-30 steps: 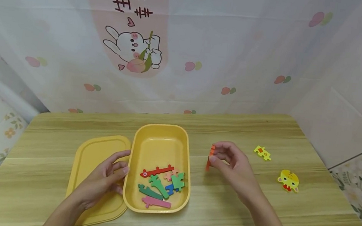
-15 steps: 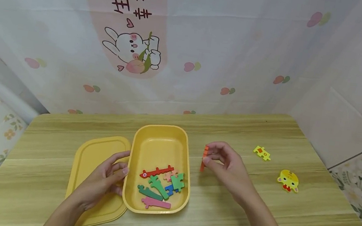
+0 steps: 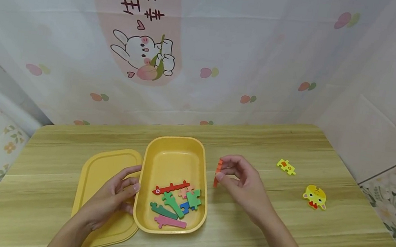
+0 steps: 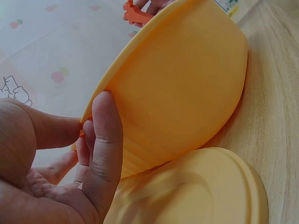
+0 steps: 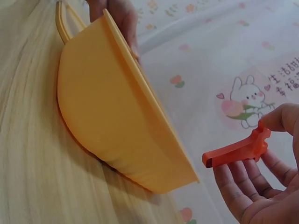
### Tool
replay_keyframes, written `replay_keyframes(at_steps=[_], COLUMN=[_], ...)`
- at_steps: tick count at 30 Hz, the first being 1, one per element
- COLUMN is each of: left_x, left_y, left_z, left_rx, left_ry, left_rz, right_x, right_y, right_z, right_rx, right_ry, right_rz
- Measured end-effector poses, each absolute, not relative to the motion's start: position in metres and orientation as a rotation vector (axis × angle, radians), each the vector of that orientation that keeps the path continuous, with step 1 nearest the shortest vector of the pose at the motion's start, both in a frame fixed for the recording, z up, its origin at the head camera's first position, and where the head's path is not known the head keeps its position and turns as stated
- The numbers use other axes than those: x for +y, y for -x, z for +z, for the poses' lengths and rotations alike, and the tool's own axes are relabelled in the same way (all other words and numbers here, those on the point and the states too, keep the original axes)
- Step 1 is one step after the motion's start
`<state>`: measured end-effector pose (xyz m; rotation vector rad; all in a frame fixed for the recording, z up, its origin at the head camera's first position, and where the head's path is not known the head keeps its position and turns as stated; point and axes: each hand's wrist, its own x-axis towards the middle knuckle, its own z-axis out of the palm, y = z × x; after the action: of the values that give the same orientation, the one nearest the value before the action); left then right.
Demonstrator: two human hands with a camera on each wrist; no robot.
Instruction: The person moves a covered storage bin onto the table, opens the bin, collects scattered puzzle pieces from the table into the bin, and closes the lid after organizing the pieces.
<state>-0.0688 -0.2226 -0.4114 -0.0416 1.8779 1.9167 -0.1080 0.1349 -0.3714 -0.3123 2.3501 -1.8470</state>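
Observation:
My right hand (image 3: 244, 182) pinches an orange puzzle piece (image 5: 240, 148) between thumb and fingers, close to the right side of a yellow plastic box (image 3: 177, 145). In the right wrist view the piece has a long plain leg with a dark tip and a notched end at the thumb. On the box's left side, my left hand (image 3: 115, 195) grips the rim, its thumb (image 4: 58, 131) at the edge and a finger against the outer wall. Inside the box lie a red strip piece (image 3: 171, 187), a green piece (image 3: 194, 199), a pink piece (image 3: 170, 222) and several others.
The yellow lid (image 3: 102, 173) lies flat left of the box, partly beneath my left hand. To the right on the wooden table (image 3: 316, 245) lie a yellow jigsaw piece (image 3: 286, 166) and a yellow animal-face piece (image 3: 315, 196). A printed curtain (image 3: 265, 57) hangs behind the table.
My right hand has moved left with the orange puzzle piece, nearer to the box. The left hand keeps its place at the rim, and the pieces inside lie as before.

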Motion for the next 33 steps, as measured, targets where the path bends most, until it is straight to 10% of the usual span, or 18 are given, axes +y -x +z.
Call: replay_keyframes(at_steps=[33], left_x=[-0.223], left_y=[0.069], left_z=[-0.412], left_rx=[1.857], left_ry=[0.020], left_rz=[1.926], right_x=[0.102], right_y=[0.093], right_z=[-0.383], right_rx=[2.278], right_ry=[0.469], right_rz=[-1.912])
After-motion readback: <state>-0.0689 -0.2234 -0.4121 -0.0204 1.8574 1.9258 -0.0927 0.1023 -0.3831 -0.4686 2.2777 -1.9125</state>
